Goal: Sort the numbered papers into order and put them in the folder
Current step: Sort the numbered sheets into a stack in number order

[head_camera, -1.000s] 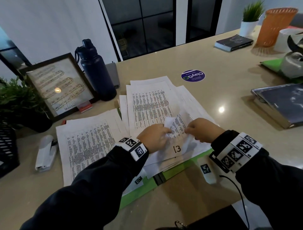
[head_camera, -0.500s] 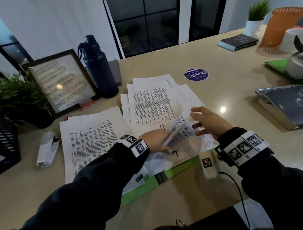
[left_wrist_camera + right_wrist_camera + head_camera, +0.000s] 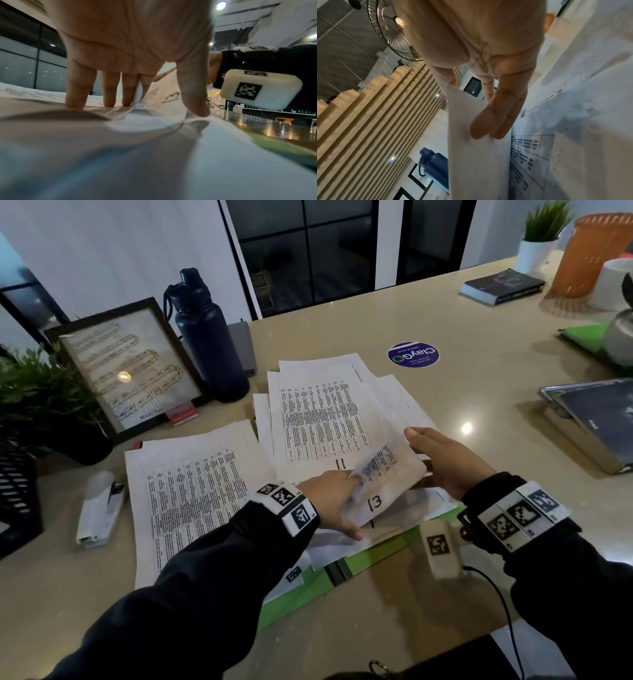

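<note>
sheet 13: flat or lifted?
Lifted. Sheet 13 curls up off the stack, left hand at its near edge, right hand under its far side.

Place: office or co-working lounge
Surface: long beige counter
Paperwork: printed sheets, green folder, stapler
Extras: closed laptop, framed sign, potted plant, water bottle
Backdrop: dark glass partitions, slatted wall, recessed ceiling lights
</note>
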Action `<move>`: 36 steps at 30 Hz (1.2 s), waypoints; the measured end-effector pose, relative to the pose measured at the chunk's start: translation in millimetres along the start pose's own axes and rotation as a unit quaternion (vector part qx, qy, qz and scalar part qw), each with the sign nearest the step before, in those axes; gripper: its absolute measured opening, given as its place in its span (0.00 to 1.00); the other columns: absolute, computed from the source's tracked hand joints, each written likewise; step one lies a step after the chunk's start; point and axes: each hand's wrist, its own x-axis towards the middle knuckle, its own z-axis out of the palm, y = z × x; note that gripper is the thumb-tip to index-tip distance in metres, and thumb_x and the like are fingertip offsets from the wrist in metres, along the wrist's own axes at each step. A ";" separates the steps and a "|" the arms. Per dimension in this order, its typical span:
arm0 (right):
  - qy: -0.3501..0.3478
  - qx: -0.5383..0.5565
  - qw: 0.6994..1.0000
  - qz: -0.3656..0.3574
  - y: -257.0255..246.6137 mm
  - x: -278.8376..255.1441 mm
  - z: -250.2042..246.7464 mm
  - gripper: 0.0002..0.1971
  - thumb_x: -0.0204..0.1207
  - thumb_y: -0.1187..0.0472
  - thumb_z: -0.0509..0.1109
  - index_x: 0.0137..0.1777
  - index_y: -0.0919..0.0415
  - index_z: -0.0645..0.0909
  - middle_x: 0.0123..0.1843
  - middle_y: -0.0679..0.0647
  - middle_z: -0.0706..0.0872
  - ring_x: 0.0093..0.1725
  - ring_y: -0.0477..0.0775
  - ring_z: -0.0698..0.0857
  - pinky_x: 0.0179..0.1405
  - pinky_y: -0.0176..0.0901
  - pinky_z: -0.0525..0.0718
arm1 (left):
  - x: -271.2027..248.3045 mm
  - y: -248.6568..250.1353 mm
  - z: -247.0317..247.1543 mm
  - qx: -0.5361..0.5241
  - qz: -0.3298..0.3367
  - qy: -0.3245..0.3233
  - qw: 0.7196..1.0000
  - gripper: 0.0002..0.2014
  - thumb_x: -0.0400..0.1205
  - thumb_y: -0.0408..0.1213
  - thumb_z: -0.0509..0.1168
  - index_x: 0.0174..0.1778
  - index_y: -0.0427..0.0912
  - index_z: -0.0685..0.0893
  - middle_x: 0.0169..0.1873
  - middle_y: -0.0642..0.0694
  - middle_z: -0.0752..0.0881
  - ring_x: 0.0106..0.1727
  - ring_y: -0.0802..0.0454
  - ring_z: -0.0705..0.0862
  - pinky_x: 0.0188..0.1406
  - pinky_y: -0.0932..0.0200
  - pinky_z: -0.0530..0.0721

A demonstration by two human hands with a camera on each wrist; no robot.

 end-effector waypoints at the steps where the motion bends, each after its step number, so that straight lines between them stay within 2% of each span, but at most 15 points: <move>1: 0.000 0.009 1.000 -0.001 -0.7 0.4 0.8 0.15 0.83 0.49 0.59 0.63 0.54 0.76 0.51 0.55 0.85 0.45 0.57 0.86 0.42 0.50 0.89 | 0.0 1.0 0.3 0.007 0.002 0.001 1.000 0.47 0.69 0.57 0.73 0.78 0.39 0.60 0.70 0.39 0.72 0.68 0.42 0.73 0.66 0.48 0.75; 5: 0.003 0.069 0.998 -0.003 -2.6 5.5 2.0 0.16 0.83 0.53 0.60 0.66 0.59 0.75 0.52 0.57 0.82 0.39 0.57 0.84 0.40 0.49 0.91 | 0.4 3.1 2.3 0.013 0.010 0.019 1.000 0.43 0.72 0.55 0.72 0.76 0.36 0.62 0.67 0.38 0.73 0.63 0.43 0.75 0.62 0.50 0.77; 9: 0.005 0.117 0.993 -0.001 -4.2 9.2 1.3 0.15 0.82 0.55 0.63 0.65 0.61 0.74 0.57 0.61 0.75 0.35 0.56 0.84 0.37 0.48 0.90 | 4.7 0.2 5.0 0.003 0.013 0.022 1.000 0.37 0.72 0.53 0.72 0.72 0.37 0.67 0.60 0.37 0.78 0.52 0.44 0.78 0.51 0.51 0.81; 11: 0.003 0.104 0.995 0.000 -3.7 9.3 0.2 0.15 0.82 0.55 0.62 0.65 0.60 0.75 0.59 0.61 0.76 0.36 0.56 0.84 0.34 0.48 0.90 | 4.3 -1.3 3.9 0.003 0.016 0.015 1.000 0.39 0.73 0.54 0.71 0.75 0.38 0.65 0.62 0.37 0.78 0.53 0.44 0.78 0.51 0.54 0.77; 14: -0.001 0.087 0.996 0.010 -0.9 8.6 -3.0 0.15 0.83 0.54 0.62 0.65 0.59 0.75 0.62 0.63 0.78 0.40 0.58 0.83 0.39 0.52 0.91 | 1.5 -2.3 0.2 0.001 0.009 0.013 1.000 0.39 0.76 0.50 0.70 0.78 0.39 0.61 0.66 0.38 0.75 0.62 0.41 0.78 0.57 0.53 0.76; 17: -0.002 0.074 0.997 0.018 1.6 6.9 -3.8 0.12 0.83 0.52 0.60 0.62 0.56 0.76 0.56 0.59 0.82 0.45 0.60 0.83 0.36 0.52 0.91 | 0.4 1.6 -2.2 -0.020 0.005 0.030 0.999 0.26 0.76 0.42 0.68 0.67 0.36 0.72 0.56 0.40 0.78 0.52 0.43 0.80 0.47 0.55 0.79; 19: 0.006 0.054 0.998 0.022 2.7 5.5 -2.6 0.11 0.83 0.51 0.59 0.60 0.53 0.76 0.53 0.58 0.83 0.47 0.59 0.85 0.32 0.48 0.88 | -0.3 4.8 -3.3 -0.051 0.003 0.043 0.998 0.17 0.77 0.38 0.66 0.59 0.35 0.73 0.45 0.44 0.75 0.42 0.45 0.78 0.40 0.56 0.77; 22: 0.030 0.038 0.998 0.027 4.6 6.7 -1.0 0.15 0.83 0.51 0.59 0.65 0.55 0.75 0.52 0.56 0.83 0.48 0.56 0.84 0.36 0.50 0.88 | -0.4 4.3 -6.9 -0.087 -0.044 0.082 0.992 0.08 0.81 0.33 0.59 0.55 0.36 0.73 0.38 0.45 0.74 0.38 0.44 0.79 0.35 0.53 0.80; 25: 0.045 0.019 0.998 0.046 6.2 8.7 -0.8 0.14 0.84 0.56 0.59 0.68 0.54 0.72 0.51 0.54 0.82 0.46 0.54 0.84 0.38 0.53 0.88 | 1.2 -2.7 -9.4 -0.110 -0.090 0.158 0.977 0.15 0.83 0.30 0.54 0.66 0.33 0.69 0.33 0.46 0.75 0.33 0.48 0.77 0.29 0.59 0.74; 27: 0.039 0.010 0.997 0.063 8.3 10.6 -1.9 0.17 0.83 0.63 0.60 0.70 0.52 0.71 0.53 0.57 0.82 0.48 0.58 0.85 0.39 0.57 0.88 | -0.6 -3.1 -10.7 -0.131 -0.090 0.195 0.968 0.22 0.83 0.29 0.55 0.73 0.37 0.62 0.33 0.45 0.77 0.31 0.47 0.76 0.29 0.56 0.72; 29: 0.025 -0.016 0.997 0.070 10.2 11.9 -2.0 0.24 0.80 0.70 0.61 0.72 0.48 0.69 0.56 0.60 0.82 0.52 0.64 0.86 0.44 0.60 0.89 | -4.2 0.0 -11.4 -0.160 -0.073 0.214 0.961 0.34 0.82 0.28 0.57 0.81 0.48 0.50 0.53 0.41 0.83 0.37 0.45 0.81 0.37 0.56 0.77; 30: 0.021 -0.033 0.997 0.067 10.3 11.9 -1.5 0.26 0.79 0.72 0.61 0.72 0.46 0.68 0.56 0.61 0.82 0.53 0.65 0.85 0.46 0.59 0.89 | -5.8 1.6 -11.0 -0.173 -0.066 0.218 0.958 0.41 0.81 0.27 0.58 0.82 0.55 0.40 0.67 0.41 0.78 0.42 0.44 0.84 0.44 0.54 0.81; 32: 0.019 -0.052 0.997 0.046 7.8 10.8 -0.2 0.29 0.77 0.74 0.61 0.72 0.45 0.69 0.56 0.62 0.81 0.51 0.64 0.85 0.41 0.55 0.89 | -7.8 3.2 -11.3 -0.179 -0.061 0.226 0.955 0.48 0.81 0.26 0.59 0.76 0.65 0.29 0.79 0.43 0.65 0.47 0.44 0.86 0.52 0.50 0.84; 34: 0.029 -0.080 0.996 0.005 1.5 7.8 -0.6 0.27 0.77 0.74 0.61 0.70 0.47 0.70 0.52 0.58 0.83 0.45 0.60 0.85 0.33 0.47 0.88 | -5.3 1.8 -10.9 -0.165 -0.059 0.220 0.960 0.46 0.81 0.24 0.57 0.77 0.63 0.30 0.78 0.40 0.67 0.50 0.42 0.85 0.50 0.51 0.82; 36: 0.080 -0.197 0.974 -0.076 -6.9 7.4 -6.1 0.22 0.76 0.72 0.59 0.67 0.51 0.75 0.48 0.54 0.84 0.39 0.55 0.84 0.27 0.37 0.81 | -1.8 0.6 -10.4 -0.135 -0.060 0.192 0.970 0.44 0.80 0.24 0.57 0.80 0.56 0.35 0.66 0.33 0.77 0.47 0.41 0.83 0.42 0.55 0.75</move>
